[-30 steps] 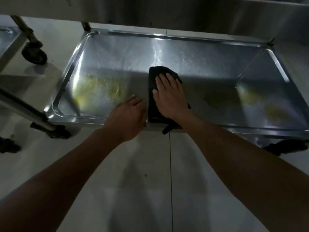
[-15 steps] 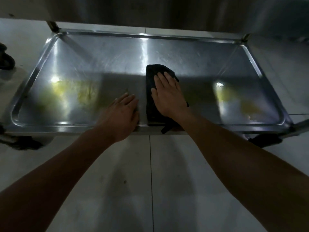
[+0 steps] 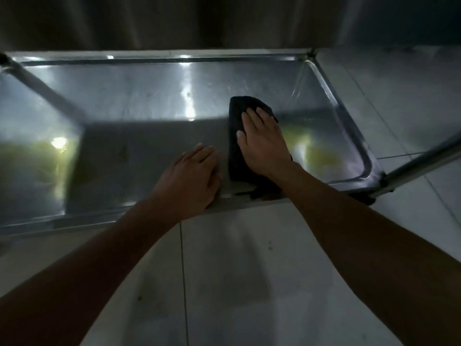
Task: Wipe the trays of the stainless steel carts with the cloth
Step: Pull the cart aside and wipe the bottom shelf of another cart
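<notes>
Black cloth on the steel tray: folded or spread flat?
Folded, apparently. The black cloth forms a narrow thick strip under the flat right hand on the stainless steel tray; layers cannot be counted.

Floor point(image 3: 249, 283): pale tiles, thin dark grout lines, a few small specks. Wall point(image 3: 174, 18): dark, with faint vertical streaks, in deep shadow. Lighting: dim, with harsh bright glare spots.
</notes>
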Demonstrator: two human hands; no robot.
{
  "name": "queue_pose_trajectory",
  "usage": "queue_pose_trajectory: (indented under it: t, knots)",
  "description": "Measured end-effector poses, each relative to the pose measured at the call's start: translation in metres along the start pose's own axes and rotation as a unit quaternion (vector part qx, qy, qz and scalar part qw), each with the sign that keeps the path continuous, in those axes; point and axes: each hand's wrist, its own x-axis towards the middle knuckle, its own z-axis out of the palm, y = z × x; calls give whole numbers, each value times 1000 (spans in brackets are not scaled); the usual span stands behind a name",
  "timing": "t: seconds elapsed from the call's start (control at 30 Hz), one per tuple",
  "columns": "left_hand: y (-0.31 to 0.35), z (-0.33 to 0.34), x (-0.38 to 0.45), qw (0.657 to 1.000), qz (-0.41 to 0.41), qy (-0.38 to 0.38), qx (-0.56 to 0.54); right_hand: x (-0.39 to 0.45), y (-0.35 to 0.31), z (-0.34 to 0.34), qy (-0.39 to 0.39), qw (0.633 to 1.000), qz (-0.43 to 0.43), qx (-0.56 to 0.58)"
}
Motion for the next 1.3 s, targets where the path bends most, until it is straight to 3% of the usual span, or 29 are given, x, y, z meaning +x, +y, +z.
queue_pose_trajectory:
  t: [0.67, 1.03, 1.3]
  knots:
    - [109, 41, 87, 995, 100, 4, -15, -19, 175, -33, -23, 996, 85, -22]
    - [105, 40, 79, 993, 114, 20, -6, -40, 183, -35, -52, 996, 65, -37]
    - [86, 36, 57, 993, 114, 31, -8, -74, 163, -36, -30, 995, 77, -46]
